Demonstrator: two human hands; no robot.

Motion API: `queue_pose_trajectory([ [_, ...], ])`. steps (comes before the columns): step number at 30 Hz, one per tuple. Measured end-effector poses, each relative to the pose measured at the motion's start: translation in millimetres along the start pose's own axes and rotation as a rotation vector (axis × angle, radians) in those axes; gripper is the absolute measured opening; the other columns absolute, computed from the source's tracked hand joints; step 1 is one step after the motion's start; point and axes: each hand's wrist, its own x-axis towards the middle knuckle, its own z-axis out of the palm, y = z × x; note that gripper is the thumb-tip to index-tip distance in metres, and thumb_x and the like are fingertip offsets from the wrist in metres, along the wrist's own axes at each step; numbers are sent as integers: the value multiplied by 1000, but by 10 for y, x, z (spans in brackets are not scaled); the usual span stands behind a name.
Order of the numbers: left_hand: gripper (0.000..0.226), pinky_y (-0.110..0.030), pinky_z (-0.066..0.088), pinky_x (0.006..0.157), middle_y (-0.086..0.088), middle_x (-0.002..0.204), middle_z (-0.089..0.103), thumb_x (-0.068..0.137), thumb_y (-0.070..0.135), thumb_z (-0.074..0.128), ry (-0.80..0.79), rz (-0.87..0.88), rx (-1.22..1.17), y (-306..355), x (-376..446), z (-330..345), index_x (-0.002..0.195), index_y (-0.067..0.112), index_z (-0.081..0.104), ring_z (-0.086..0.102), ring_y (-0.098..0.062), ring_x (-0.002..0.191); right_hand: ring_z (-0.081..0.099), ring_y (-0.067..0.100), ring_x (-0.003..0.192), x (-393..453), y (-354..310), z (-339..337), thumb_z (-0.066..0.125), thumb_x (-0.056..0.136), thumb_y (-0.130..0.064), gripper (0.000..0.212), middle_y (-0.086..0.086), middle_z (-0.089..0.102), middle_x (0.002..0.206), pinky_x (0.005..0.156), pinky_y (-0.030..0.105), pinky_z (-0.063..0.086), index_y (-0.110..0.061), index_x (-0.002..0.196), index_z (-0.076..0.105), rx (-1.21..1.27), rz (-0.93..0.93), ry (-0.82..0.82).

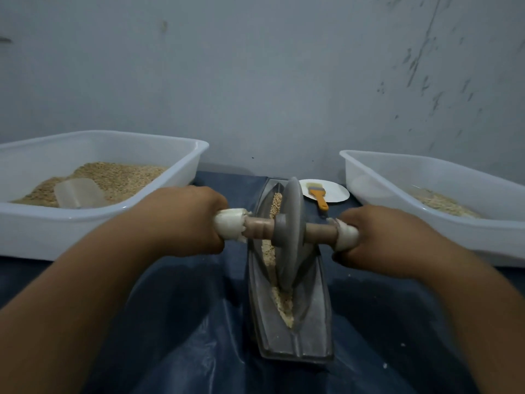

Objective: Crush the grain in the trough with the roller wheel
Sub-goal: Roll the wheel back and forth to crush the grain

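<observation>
The left hand (184, 220) and right hand (377, 240) each grip a wrapped axle end of the roller wheel (288, 237), which stands in the boat-shaped trough (309, 322) on seemingly part-crushed grain (282, 305), mid-table.

The trough (289, 317) lies lengthwise in the middle, grain (277, 297) in its groove, the roller wheel (288, 237) standing in it. A tub (71, 223) sits left, another tub (443, 200) right. Behind the trough, a brush (319, 196) lies on a plate (335, 193).
</observation>
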Motion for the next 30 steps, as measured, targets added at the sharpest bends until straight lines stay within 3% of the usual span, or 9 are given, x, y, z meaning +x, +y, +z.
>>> queue_pose_trajectory([
  [3, 20, -20, 36, 51, 23, 70, 61, 60, 43, 70, -78, 15, -6, -21, -110, -133, 76, 43, 58, 56, 5, 59, 62, 4, 58, -164, 56, -157, 66, 47, -58, 36, -16, 66, 67, 61, 32, 52, -47, 80, 59, 160, 9, -229],
  [5, 23, -18, 35, 49, 25, 70, 61, 58, 46, 67, 3, 43, 59, -6, -124, -141, 79, 48, 57, 54, 5, 57, 62, 2, 59, -199, 59, -153, 65, 44, -63, 42, -17, 67, 69, 63, 31, 52, -48, 82, 60, 213, 25, -283],
  [8, 15, -23, 34, 53, 13, 71, 59, 67, 40, 66, 136, 13, 106, 44, -20, -44, 73, 38, 52, 53, -3, 67, 61, 5, 65, -55, 32, -14, 74, 64, -52, 24, -11, 65, 68, 62, 32, 50, -38, 77, 59, 133, 66, -77],
  [12, 17, -26, 41, 63, 12, 74, 61, 70, 34, 70, 22, -40, -10, 26, 52, 33, 72, 35, 53, 57, -8, 72, 57, 12, 69, 59, -32, 76, 65, 80, -49, 25, -9, 59, 69, 53, 28, 35, -30, 70, 51, -73, 22, 166],
  [16, 25, -24, 50, 56, 15, 68, 66, 58, 39, 73, -188, -12, -104, -57, -95, -140, 82, 39, 63, 62, -1, 59, 60, 1, 58, -127, 42, -139, 72, 59, -52, 25, -18, 64, 66, 50, 24, 42, -47, 79, 58, 108, -33, -153],
  [19, 38, -26, 53, 57, 23, 67, 65, 49, 50, 64, -140, -7, -43, -39, -135, -191, 88, 50, 60, 61, 1, 55, 59, 0, 53, -191, 63, -173, 75, 56, -52, 27, -16, 65, 62, 51, 23, 44, -48, 78, 60, 245, -20, -268],
  [23, 15, -29, 49, 68, 13, 72, 61, 66, 37, 70, 107, -41, 11, 48, -6, 7, 75, 37, 58, 59, -9, 72, 58, 9, 64, -8, 6, 53, 72, 72, -49, 21, -9, 63, 67, 53, 28, 39, -34, 75, 58, 57, 53, 74],
  [25, 14, -30, 49, 72, 11, 75, 61, 69, 31, 70, 115, -50, -12, 56, 20, 56, 73, 34, 57, 60, -14, 77, 58, 14, 70, 46, -15, 112, 69, 77, -46, 23, -9, 62, 73, 54, 27, 37, -28, 75, 55, -26, 44, 170],
  [30, 27, -23, 43, 53, 20, 65, 64, 59, 36, 74, -91, -13, -54, -19, -95, -143, 82, 44, 62, 60, 1, 60, 60, 5, 53, -130, 103, -114, 78, 57, -46, 25, -11, 65, 61, 51, 27, 44, -42, 76, 61, 209, 5, -193],
])
